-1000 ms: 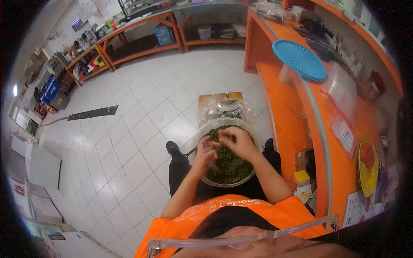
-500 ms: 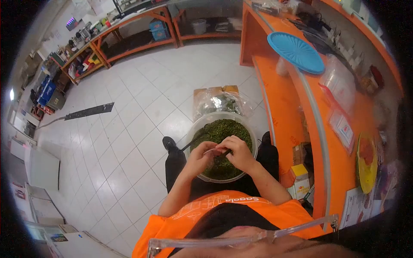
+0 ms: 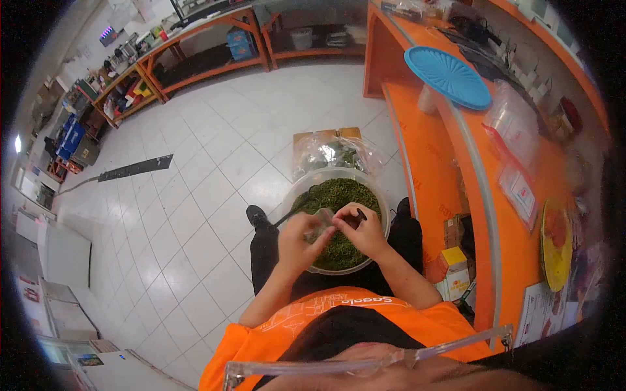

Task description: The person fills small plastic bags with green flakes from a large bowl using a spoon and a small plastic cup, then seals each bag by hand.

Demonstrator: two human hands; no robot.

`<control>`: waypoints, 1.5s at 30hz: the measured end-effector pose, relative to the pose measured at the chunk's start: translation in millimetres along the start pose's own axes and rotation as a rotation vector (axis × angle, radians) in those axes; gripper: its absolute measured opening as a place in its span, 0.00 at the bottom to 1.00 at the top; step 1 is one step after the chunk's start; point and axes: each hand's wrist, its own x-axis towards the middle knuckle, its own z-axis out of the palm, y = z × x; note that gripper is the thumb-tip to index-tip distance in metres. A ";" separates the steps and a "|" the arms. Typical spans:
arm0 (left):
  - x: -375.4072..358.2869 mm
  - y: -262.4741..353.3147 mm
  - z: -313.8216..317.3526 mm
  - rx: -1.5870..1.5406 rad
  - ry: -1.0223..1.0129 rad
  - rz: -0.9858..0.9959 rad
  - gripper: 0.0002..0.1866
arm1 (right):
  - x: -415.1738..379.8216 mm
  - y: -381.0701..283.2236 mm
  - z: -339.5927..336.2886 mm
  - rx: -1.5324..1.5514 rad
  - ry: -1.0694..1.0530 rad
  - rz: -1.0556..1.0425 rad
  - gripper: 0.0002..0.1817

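Observation:
A clear plastic bowl (image 3: pixel 385 215) full of dark green leafy bits (image 3: pixel 342 192) rests on my lap. My left hand (image 3: pixel 301 240) and my right hand (image 3: pixel 362 228) meet over the near side of the bowl. Between them they hold a small clear plastic bag (image 3: pixel 324 217). My right hand also pinches a thin dark stick-like thing (image 3: pixel 359 216); what it is I cannot tell. A dark handle (image 3: pixel 287 217) pokes out of the bowl's left side.
A clear bag of greens (image 3: pixel 336 155) sits on a cardboard box on the tiled floor beyond the bowl. To my right runs an orange counter (image 3: pixel 505 221) with a blue lid (image 3: pixel 447 77), plastic bags and a yellow plate (image 3: pixel 555 244). Orange shelves line the far wall.
My hands left the greens at the bowl's far side, came toward me and now hold a small clear bag between them. The view shifted slightly.

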 end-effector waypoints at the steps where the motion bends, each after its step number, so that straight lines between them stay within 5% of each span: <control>1: -0.3 -1.0 3.8 0.001 0.004 -0.002 0.11 | -1.4 -2.3 2.2 0.038 -0.028 0.033 0.03; 5: -1.5 -13.6 11.4 -0.143 -0.085 -0.101 0.10 | -4.6 10.8 8.2 -0.031 -0.060 0.009 0.04; 14: -0.4 -24.1 5.5 -0.124 -0.100 0.004 0.05 | -4.6 -6.6 5.6 0.038 -0.149 0.074 0.04; 17: -3.5 -26.2 10.4 0.222 -0.098 0.220 0.05 | -6.3 4.3 13.0 -0.132 -0.175 -0.139 0.04; 22: -0.9 -10.7 1.2 0.352 0.154 0.124 0.07 | -1.6 0.8 11.3 -0.343 0.013 -0.235 0.05; 26: -8.5 -17.3 0.5 0.289 0.061 0.007 0.08 | -0.3 -7.8 9.2 -0.399 0.027 -0.297 0.09; 29: -14.4 -34.0 12.8 -0.137 -0.071 -0.246 0.09 | -5.1 -3.9 10.4 -0.390 -0.082 -0.418 0.19; 31: -3.8 -13.6 -0.6 -0.004 -0.124 0.206 0.12 | -4.8 -3.0 10.5 -0.449 -0.071 -0.394 0.22; 32: -4.2 -19.8 4.6 0.083 -0.228 0.187 0.22 | -3.7 -2.9 10.0 -0.511 -0.058 -0.374 0.26; 35: 5.2 -21.2 3.5 0.151 -0.142 0.332 0.29 | -4.3 1.9 2.3 -0.435 -0.118 -0.266 0.24; 39: 7.6 -18.2 -4.0 0.242 -0.272 0.246 0.33 | -2.6 0.0 1.6 -0.335 -0.189 -0.228 0.17; 41: 7.0 -28.9 -2.0 0.111 -0.224 0.214 0.32 | 0.0 9.1 -1.2 -0.191 -0.083 -0.287 0.08; 45: 3.5 -50.7 15.1 -0.073 -0.081 0.161 0.32 | 3.8 4.9 -19.6 -0.221 -0.022 -0.192 0.05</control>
